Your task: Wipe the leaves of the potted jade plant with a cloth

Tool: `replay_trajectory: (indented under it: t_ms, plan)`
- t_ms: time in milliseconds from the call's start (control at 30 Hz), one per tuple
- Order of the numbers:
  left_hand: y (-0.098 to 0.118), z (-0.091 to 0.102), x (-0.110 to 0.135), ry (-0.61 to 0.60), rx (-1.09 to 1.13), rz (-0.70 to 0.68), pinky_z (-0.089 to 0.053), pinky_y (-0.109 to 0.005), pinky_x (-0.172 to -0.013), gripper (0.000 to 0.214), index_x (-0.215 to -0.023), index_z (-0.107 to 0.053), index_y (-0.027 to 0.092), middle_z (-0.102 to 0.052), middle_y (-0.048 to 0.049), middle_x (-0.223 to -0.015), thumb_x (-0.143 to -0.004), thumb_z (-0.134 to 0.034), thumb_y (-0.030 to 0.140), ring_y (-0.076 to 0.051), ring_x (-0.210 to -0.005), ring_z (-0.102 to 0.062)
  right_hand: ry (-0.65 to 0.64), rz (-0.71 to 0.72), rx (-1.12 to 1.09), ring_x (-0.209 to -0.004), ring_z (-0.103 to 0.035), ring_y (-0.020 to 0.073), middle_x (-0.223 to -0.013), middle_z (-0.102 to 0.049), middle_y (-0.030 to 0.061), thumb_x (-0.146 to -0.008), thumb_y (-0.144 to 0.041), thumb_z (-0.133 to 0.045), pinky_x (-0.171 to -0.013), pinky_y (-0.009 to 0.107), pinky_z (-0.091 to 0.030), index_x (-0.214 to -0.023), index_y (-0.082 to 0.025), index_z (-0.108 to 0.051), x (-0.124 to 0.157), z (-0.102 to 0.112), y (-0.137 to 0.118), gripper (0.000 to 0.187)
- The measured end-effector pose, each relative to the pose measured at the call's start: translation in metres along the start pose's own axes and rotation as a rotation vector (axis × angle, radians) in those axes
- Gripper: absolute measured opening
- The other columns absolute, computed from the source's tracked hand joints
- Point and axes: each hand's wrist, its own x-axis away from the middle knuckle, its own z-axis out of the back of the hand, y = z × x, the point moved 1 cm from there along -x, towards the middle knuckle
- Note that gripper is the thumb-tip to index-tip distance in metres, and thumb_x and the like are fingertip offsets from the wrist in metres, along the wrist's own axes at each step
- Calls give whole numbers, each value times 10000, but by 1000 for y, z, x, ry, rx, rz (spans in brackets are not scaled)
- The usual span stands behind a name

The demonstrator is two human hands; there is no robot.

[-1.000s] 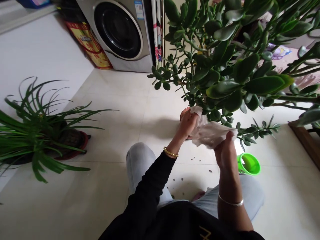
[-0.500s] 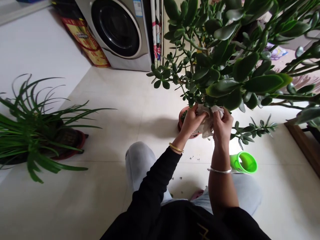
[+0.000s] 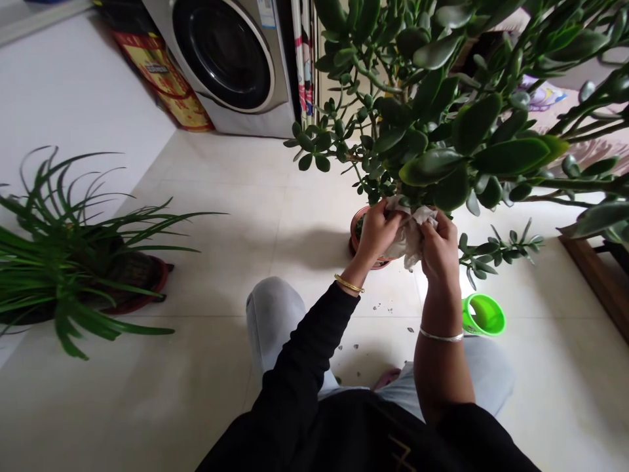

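A crumpled white cloth (image 3: 409, 236) is bunched between both my hands under the low leaves of a big jade plant (image 3: 457, 124). My left hand (image 3: 377, 229) is closed on the cloth's left side, just above the rim of the plant's red-brown pot (image 3: 354, 229). Fingers curled, my right hand (image 3: 439, 248) grips the cloth's right side. The two hands almost touch. A gold bangle sits on my left wrist and a silver one on my right forearm.
A green plastic cup (image 3: 484, 316) lies on its side on the tiled floor right of my arm. A long-leaved potted plant (image 3: 73, 255) stands at the left. A washing machine (image 3: 230, 59) is at the back. A wooden frame (image 3: 597, 278) edges the right.
My hands have come together from being spread apart, gathering the stretched cloth into a bunch and lifting it closer under the jade plant's leaves.
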Motion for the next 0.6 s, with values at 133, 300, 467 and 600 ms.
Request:
replay_trajectory:
  t_ms: [133, 300, 467, 600]
  plan:
    - [1, 6, 4, -54, -64, -9, -464, -294, -748, 144, -803, -635, 197, -697, -23, -819, -906, -574, 116, -166, -804, -613, -32, -28, -37, -756, -588, 170, -796, -648, -25, -755, -374, -702, -763, 338, -515, -948, -249, -712, 2, 5, 0, 230]
    - [5, 11, 4, -123, -12, 23, -459, -293, -736, 120, -782, -635, 192, -692, -17, -797, -896, -608, 166, -164, -797, -614, 32, 10, -71, -611, -466, 113, -658, -546, -59, -735, -368, -767, -600, 263, -439, -762, -231, -647, -5, 1, 0, 184]
    - [4, 9, 2, -146, 71, 98, -469, -289, -727, 69, -781, -644, 197, -688, 0, -783, -827, -690, 175, -148, -754, -600, 106, 73, -33, -614, -430, 113, -642, -507, -63, -760, -392, -758, -597, 263, -409, -712, -228, -608, -8, -5, 0, 227]
    - [1, 5, -1, -144, 126, 99, -486, -307, -772, 71, -793, -647, 201, -684, -12, -805, -846, -694, 208, -158, -785, -610, 65, 99, 5, -646, -489, 127, -670, -531, -57, -799, -351, -708, -658, 285, -462, -748, -234, -626, -5, -5, 0, 151]
